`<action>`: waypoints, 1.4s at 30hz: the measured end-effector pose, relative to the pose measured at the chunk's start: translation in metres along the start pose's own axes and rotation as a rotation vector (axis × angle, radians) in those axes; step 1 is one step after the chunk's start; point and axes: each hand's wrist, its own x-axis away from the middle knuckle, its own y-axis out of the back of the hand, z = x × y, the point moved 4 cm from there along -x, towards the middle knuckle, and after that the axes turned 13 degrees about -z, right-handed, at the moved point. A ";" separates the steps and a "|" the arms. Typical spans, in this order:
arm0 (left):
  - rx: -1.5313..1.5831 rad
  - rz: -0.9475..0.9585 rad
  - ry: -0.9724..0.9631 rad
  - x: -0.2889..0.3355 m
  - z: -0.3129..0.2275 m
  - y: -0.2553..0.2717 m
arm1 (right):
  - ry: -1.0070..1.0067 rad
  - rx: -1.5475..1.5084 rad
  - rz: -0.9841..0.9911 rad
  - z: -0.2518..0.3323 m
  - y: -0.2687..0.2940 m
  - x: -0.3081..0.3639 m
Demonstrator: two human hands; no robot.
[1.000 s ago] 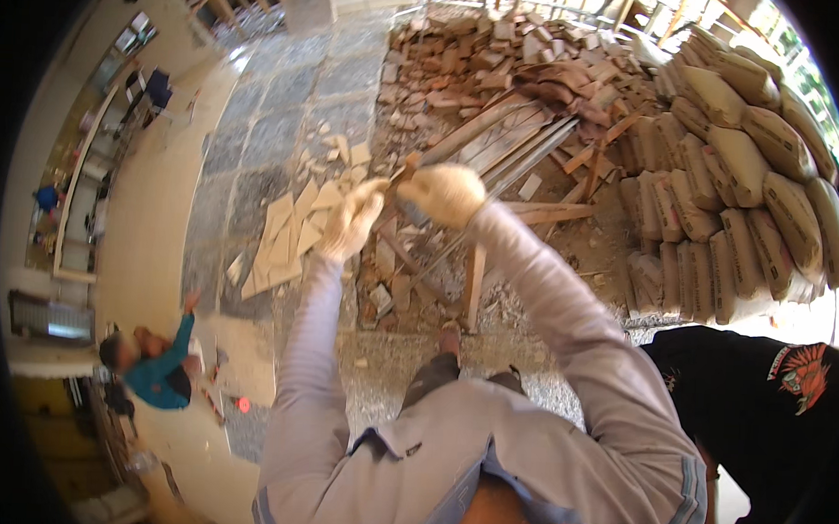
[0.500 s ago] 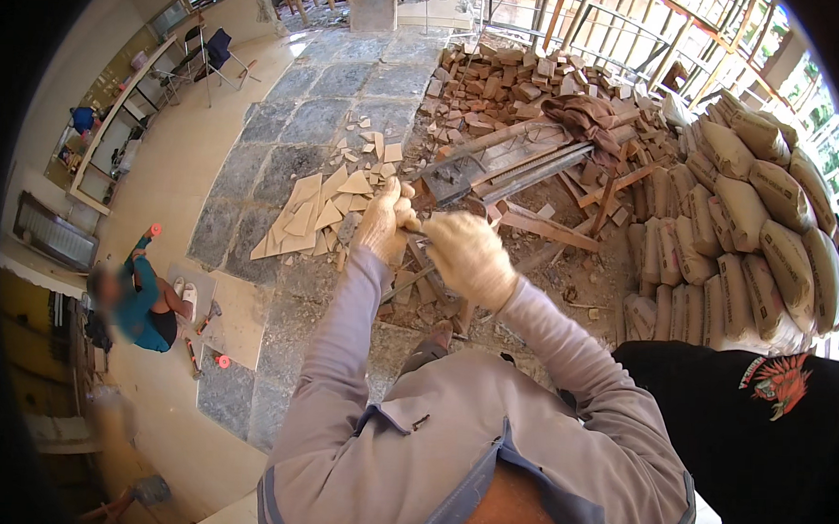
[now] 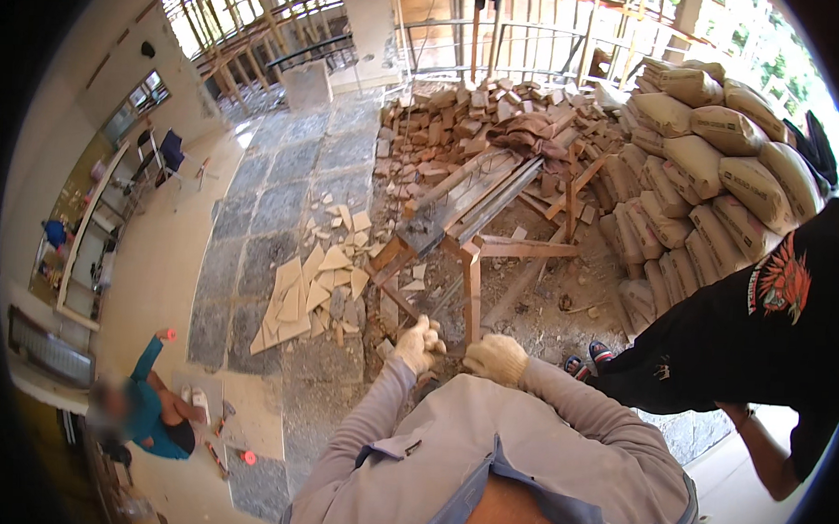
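Note:
My left hand [image 3: 419,345], in a pale work glove, is closed with its fingers curled, in front of my chest. Just right of it and slightly lower, my right hand [image 3: 496,360], gloved alike, is also closed. A narrow gap parts the two hands. Whatever they may grip is too small or hidden to make out. Past them stands a wooden trestle [image 3: 472,287], its near leg ending behind my right hand in this view. Long metal rails [image 3: 496,198] lie along its top. Broken beige tile pieces [image 3: 293,299] are heaped on the floor to the left.
Broken bricks [image 3: 443,124] lie piled beyond the trestle. Filled sacks [image 3: 695,170] are stacked at the right. A person in black [image 3: 713,337] stands close at my right. Another person in teal [image 3: 160,419] sits at the left near hammers [image 3: 217,458] on the floor.
My hands have come down toward my body and moved apart. The view has shifted, bringing the trestle's legs and more of the person in black into sight. The seated person's arm is raised.

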 end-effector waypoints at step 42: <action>-0.946 0.164 -1.726 0.243 -0.319 -0.157 | -0.359 -0.815 0.073 -0.023 -0.112 0.067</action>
